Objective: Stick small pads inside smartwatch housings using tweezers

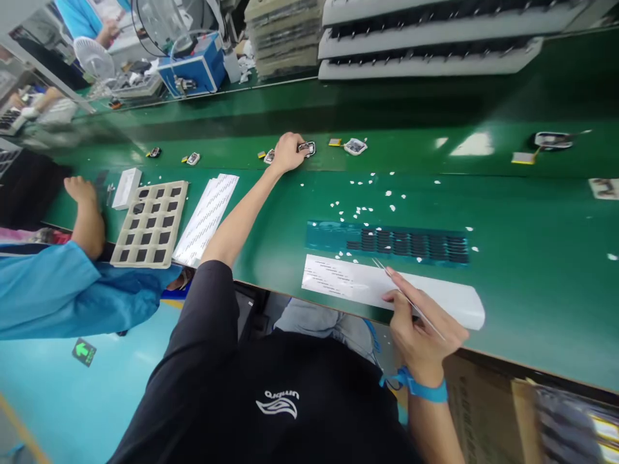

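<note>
My left hand (pixel 289 153) reaches to the far part of the green bench, its fingers closed on a small device (pixel 307 149) with a pale rim. Beside it, partly behind the hand, lies another small device (pixel 269 156) with a yellow part. My right hand (pixel 420 322) holds thin metal tweezers (pixel 425 318) over the near edge. The tweezer tips are above a white label sheet (pixel 333 276) with rows of dark print. Just behind that sheet lies a teal strip (pixel 333 237) with rows of black pieces. Small white scraps (pixel 388 193) are scattered around it.
To the left are a beige compartment tray (pixel 153 224), more label sheets (pixel 207 216) and a white box (pixel 127 188). A co-worker's blue sleeve (pixel 48 290) is at the far left. Behind stand a blue machine (pixel 196 67) and stacked white trays (pixel 425 55). More devices (pixel 355 147) sit along the bench.
</note>
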Motion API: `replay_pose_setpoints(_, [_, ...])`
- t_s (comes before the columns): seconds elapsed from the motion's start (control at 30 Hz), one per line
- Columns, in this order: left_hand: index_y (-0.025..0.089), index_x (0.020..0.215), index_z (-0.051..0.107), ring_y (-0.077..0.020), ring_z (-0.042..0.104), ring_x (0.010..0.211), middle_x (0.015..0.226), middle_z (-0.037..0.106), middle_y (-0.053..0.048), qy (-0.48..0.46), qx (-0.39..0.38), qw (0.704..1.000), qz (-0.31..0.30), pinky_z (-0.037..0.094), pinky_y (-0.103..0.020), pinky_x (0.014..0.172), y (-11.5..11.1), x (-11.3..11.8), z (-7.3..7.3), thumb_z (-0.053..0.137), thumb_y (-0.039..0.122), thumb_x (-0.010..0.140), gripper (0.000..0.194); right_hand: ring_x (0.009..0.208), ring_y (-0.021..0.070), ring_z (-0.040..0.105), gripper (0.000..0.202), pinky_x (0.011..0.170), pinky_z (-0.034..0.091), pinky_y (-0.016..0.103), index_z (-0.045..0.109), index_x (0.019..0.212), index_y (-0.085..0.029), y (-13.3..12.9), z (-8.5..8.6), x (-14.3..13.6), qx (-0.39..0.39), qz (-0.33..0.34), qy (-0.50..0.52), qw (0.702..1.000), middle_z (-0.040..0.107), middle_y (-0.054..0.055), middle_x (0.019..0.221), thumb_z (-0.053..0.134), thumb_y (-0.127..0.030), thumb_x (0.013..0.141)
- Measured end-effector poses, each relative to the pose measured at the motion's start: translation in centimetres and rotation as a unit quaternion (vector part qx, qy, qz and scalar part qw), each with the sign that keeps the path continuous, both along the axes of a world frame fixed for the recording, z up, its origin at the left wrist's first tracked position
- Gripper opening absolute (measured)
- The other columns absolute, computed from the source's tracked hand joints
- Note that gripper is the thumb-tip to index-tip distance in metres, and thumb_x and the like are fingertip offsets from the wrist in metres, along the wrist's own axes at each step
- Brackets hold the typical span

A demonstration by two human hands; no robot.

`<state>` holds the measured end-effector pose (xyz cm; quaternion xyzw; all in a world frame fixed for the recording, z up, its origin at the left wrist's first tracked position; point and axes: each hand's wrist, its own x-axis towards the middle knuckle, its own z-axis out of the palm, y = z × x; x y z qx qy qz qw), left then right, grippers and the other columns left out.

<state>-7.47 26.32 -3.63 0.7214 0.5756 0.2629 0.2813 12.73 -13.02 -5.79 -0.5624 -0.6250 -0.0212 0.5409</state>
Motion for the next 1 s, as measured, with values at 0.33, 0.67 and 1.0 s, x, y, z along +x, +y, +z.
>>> replay_pose_setpoints(0.33, [0.018, 0.108, 0.072, -0.0157, 0.078, 0.098, 0.103, 0.086, -0.006, -0.326, -0.204, 0.923, 0.025, 0.062, -0.039, 0.112, -4.7, -0.9, 3.4, 0.061, 0.022, 0.109, 0.012, 0.070, 0.0182, 0.078, 0.033, 0.067, 0.065, 0.032, 0.080, 0.127, -0.027, 0.0, -0.5, 0.0, 0.003, 0.012, 0.001, 1.000, 0.084, 0.004, 0.110, 0.067, -0.012, 0.101])
replay_pose_setpoints(0.67, [0.013, 0.118, 0.075, -0.0068, 0.072, 0.067, 0.106, 0.082, -0.006, -0.201, -0.210, 0.956, -0.033, 0.064, -0.022, 0.079, -9.6, 2.5, 5.5, 0.057, 0.011, 0.105, 0.022, 0.090, 0.0165, 0.079, 0.034, 0.082, 0.066, 0.030, 0.074, 0.133, -0.026, 0.0, -2.4, -0.3, 0.005, 0.040, 0.000, 0.999, 0.082, 0.007, 0.115, 0.062, -0.012, 0.105])
replay_pose_setpoints(1.0, [0.017, 0.140, 0.066, -0.0254, 0.072, 0.123, 0.141, 0.069, -0.013, -0.255, -0.233, 0.855, -0.387, 0.065, -0.048, 0.104, -20.1, 32.2, 8.8, 0.072, 0.044, 0.105, 0.045, 0.118, 0.0212, 0.068, 0.041, 0.102, 0.064, 0.043, 0.067, 0.137, -0.021, 1.8, -4.4, -0.2, -0.049, 0.037, -0.064, 0.996, 0.067, 0.012, 0.139, 0.066, -0.048, 0.108])
